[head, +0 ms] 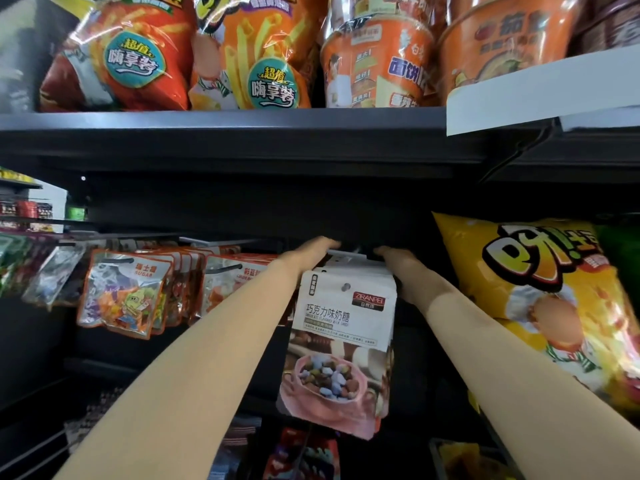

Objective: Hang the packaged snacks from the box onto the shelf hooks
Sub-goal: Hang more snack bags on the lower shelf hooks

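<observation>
Left hand (308, 252) and right hand (398, 259) both reach to the top edge of a stack of white chocolate candy packs (341, 341) under the dark shelf (221, 133), grips unclear, orange sugar packs (128, 292) hanging left, yellow chip bag (540, 289) right.

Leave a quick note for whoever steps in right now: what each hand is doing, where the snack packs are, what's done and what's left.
Left hand: at the top left of the white candy packs, fingers reaching behind them; grip not clear.
Right hand: at the top right of the same packs, grip also hidden.
Packs: a bunch hangs between both hands, under the dark shelf; whether it sits fully on a hook cannot be seen.
Done: orange sugar packs already hang on hooks to the left.
Left: check that the bunch is seated, then let go. The box is out of view.
</observation>
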